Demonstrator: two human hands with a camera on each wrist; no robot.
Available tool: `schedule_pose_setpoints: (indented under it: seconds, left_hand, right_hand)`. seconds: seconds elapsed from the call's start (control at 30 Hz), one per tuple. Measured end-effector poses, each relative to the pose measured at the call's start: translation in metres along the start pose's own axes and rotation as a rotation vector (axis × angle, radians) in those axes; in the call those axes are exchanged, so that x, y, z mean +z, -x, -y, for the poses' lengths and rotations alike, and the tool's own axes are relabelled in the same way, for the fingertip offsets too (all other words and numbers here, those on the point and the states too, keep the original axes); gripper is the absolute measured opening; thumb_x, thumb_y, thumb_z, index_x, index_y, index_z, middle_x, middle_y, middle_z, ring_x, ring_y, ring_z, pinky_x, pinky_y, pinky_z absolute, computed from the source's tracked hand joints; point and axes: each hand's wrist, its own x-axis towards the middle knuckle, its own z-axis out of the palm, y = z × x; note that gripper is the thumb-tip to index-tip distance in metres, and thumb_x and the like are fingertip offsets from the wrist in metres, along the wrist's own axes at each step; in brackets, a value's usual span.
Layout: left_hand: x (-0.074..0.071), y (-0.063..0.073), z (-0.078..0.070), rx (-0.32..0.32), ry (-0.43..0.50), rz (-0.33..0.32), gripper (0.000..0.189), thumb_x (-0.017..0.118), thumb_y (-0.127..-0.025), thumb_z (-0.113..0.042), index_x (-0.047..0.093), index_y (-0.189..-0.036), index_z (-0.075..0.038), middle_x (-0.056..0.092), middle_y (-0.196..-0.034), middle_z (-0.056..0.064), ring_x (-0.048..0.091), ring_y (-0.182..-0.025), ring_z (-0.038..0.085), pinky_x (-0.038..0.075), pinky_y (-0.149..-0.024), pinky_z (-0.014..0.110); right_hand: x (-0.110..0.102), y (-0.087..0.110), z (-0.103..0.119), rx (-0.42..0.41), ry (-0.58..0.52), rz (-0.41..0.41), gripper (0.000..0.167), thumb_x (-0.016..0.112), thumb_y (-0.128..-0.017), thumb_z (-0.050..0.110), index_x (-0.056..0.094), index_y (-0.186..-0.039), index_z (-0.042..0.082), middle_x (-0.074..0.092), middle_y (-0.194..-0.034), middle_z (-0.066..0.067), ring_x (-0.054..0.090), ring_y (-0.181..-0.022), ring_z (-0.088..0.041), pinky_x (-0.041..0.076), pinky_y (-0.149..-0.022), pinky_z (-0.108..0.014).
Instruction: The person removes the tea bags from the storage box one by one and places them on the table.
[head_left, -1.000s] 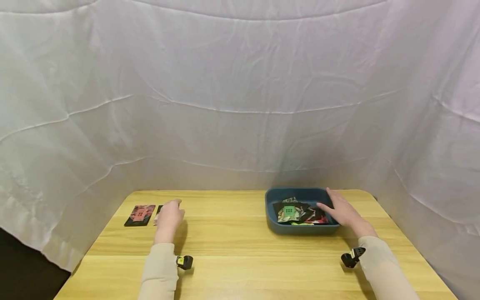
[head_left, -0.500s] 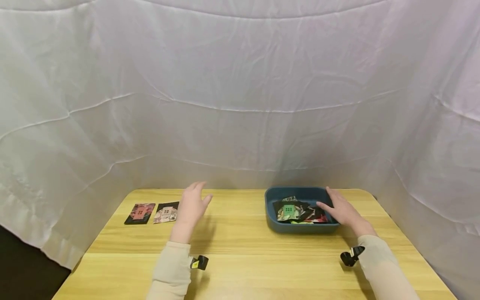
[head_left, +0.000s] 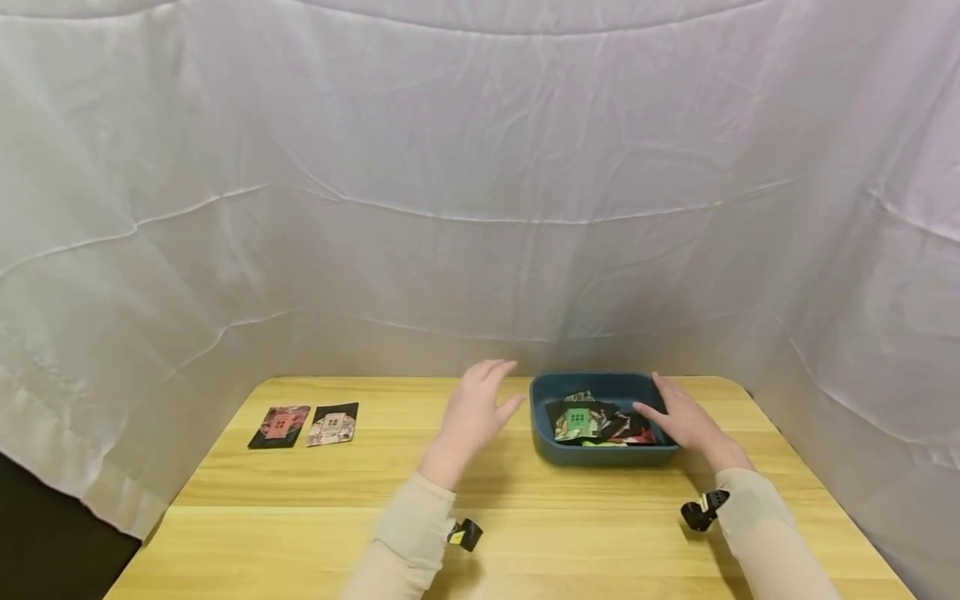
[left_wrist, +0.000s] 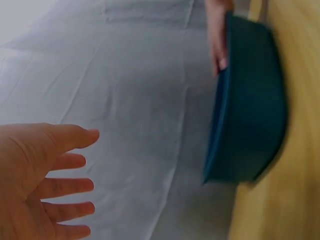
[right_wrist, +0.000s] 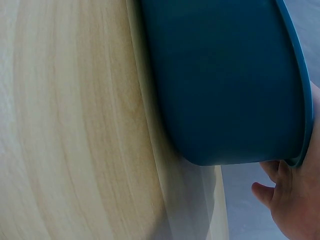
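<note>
A blue plastic bin (head_left: 600, 457) stands on the table at centre right, with several packets inside. Topmost is a black sachet with a green label (head_left: 577, 420). My right hand (head_left: 688, 423) grips the bin's right rim, thumb over the inside; in the right wrist view, fingers of this hand (right_wrist: 295, 200) show at the outer wall below the rim. Left of the bin, my left hand (head_left: 472, 408) hovers above the table, holding nothing. Its fingers are spread and straight in the left wrist view, where this hand (left_wrist: 30, 175) is apart from the bin (left_wrist: 255, 105).
Two flat sachets lie side by side at the table's far left: one with a red label (head_left: 280, 427), one with a pale label (head_left: 333, 425). A wooden table (head_left: 570, 533) spreads beneath. White cloth (head_left: 450, 275) hangs behind and at both sides.
My left hand has left the pale-labelled sachet on the table and moved right towards the bin, its fingers opening out. My right hand has stayed at the bin's rim.
</note>
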Motion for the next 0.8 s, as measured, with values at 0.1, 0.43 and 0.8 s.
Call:
schedule_pose_setpoints:
  seconds: [0.1,0.43,0.8]
  left_hand:
    - [0.019,-0.005,-0.013,0.054,-0.014,0.054,0.049,0.068,-0.09,-0.034,0.059,-0.132,-0.012,0.062,-0.133,0.009,0.056,-0.126,0.026,0.043,-0.111,0.04]
    - [0.079,-0.009,-0.036,0.11,-0.009,0.2,0.04,0.064,-0.093,-0.026,0.06,-0.132,-0.016,0.063,-0.132,0.002,0.058,-0.123,0.02,0.048,-0.105,0.032]
    - [0.109,-0.014,-0.047,0.071,-0.046,0.329,0.042,0.069,-0.09,-0.029,0.062,-0.131,-0.02,0.063,-0.132,0.001,0.061,-0.12,0.017,0.049,-0.103,0.027]
  right_hand:
    - [0.0,0.0,0.0,0.002,-0.004,0.004,0.09,0.047,-0.096,0.056,0.012,-0.154,-0.003,0.016,-0.156,-0.035,0.016,-0.142,-0.054,0.017,-0.113,-0.069]
    - [0.0,-0.001,0.001,0.0,-0.002,0.008,0.09,0.047,-0.096,0.057,0.012,-0.154,-0.003,0.017,-0.156,-0.034,0.017,-0.142,-0.054,0.017,-0.113,-0.069]
    - [0.001,0.0,0.001,0.008,-0.01,0.006,0.089,0.048,-0.097,0.054,0.011,-0.154,-0.003,0.016,-0.156,-0.034,0.016,-0.143,-0.054,0.017,-0.113,-0.069]
